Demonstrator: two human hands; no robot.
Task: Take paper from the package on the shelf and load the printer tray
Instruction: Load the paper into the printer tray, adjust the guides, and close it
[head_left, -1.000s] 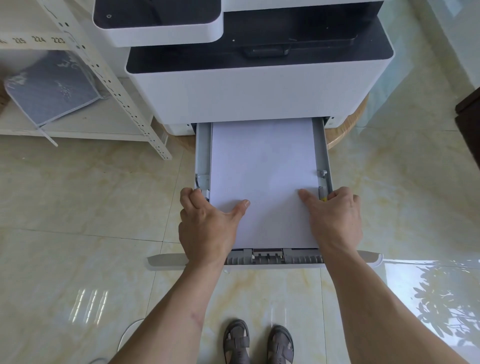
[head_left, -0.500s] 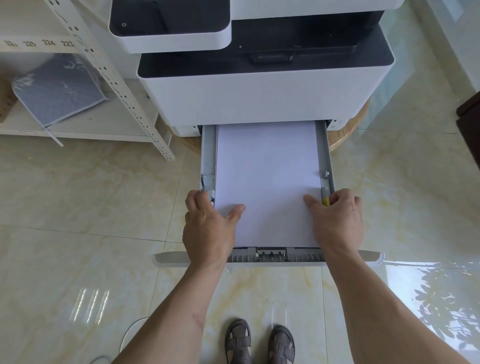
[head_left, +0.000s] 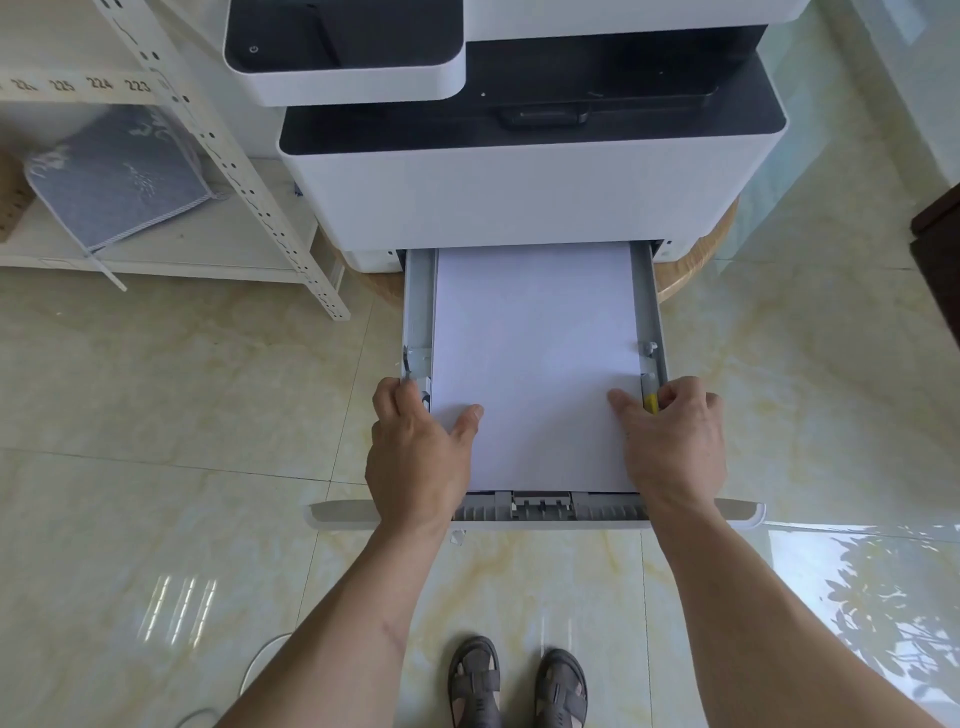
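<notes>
Paper stack (head_left: 535, 364) lies flat in the pulled-out printer tray (head_left: 418, 306), far end just under the white printer (head_left: 519, 192), near edge against the grey end guide (head_left: 543, 505). Tray front panel (head_left: 737, 512) hangs out over the tiled floor (head_left: 156, 389).

Left hand (head_left: 418, 457): fingers wrapped over the tray's left rail by the side guide (head_left: 413, 358), thumb laid on the sheet's left margin. Gripping the rail, pinning paper. Right hand (head_left: 672, 441): fingers curled round the right rail at the yellow tab (head_left: 650, 402), thumb on the sheet's right margin. Also clamped on the rail (whether it is squeezing the tab I cannot tell).

Judgement: loading looks nearly done, step in hand is squaring the stack between the guides, then the tray pushes in.

Handling: a stack like this is likely light-to-moderate, floppy as single sheets, fairly stiff as a block, top sheets slippery and prone to fanning or sliding. Corners crease easily. Best hold is by the long edges, flat thumb pressure on top, no pinching at corners. For closing, take the tray by both rails or the front panel and push evenly, since a skewed shove may jam it.

Shelf (head_left: 156, 249) to the left carries a grey-blue package (head_left: 114, 182); contents not readable from here. Sandalled feet (head_left: 517, 686) at bottom edge.
</notes>
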